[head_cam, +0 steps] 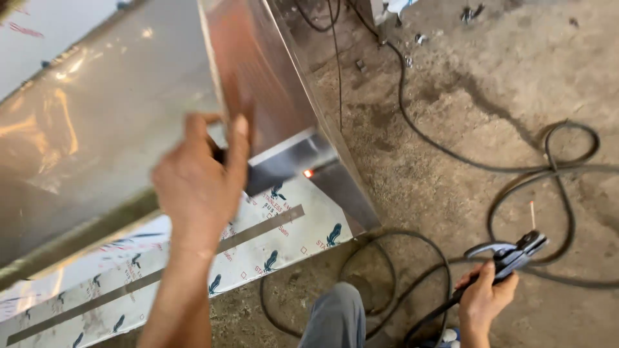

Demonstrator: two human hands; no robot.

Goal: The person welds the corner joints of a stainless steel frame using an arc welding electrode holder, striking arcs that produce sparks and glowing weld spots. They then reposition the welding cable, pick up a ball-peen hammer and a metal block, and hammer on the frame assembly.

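My left hand is raised at the centre left, fingers curled around a dark flat piece that lies against the corner of a shiny stainless steel box. A small orange glowing spot shows on the steel seam just right of that piece. My right hand is low at the right, gripping a blue and black welding electrode holder. A thin welding rod sticks up from its jaws, away from the steel.
A steel sheet under printed white protective film lies below the box. Black cables loop across the rough concrete floor. My grey trouser knee is at the bottom centre. Small metal scraps lie at the top.
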